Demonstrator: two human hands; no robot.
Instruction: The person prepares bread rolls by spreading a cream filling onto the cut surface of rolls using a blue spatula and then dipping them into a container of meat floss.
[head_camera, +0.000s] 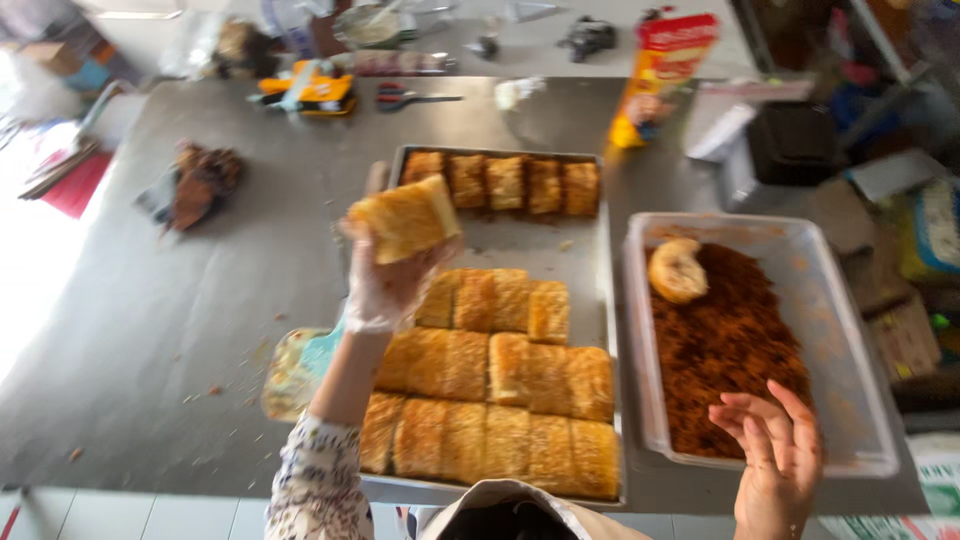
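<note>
Single head view, looking steeply down, close over table (150, 300).

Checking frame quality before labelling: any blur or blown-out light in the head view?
Head view: soft motion blur all over, worst on the far clutter and the left hand lifting a bun; right hand smeared too; left edge of the table blown out by daylight glare; tray buns readable, edges soft.

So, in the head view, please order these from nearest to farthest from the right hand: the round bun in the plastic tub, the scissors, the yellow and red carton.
From the right hand:
1. Round bun, in the clear plastic tub, at its far left corner.
2. Yellow and red carton, standing at the table's far edge.
3. Scissors, far edge, further left.
</note>
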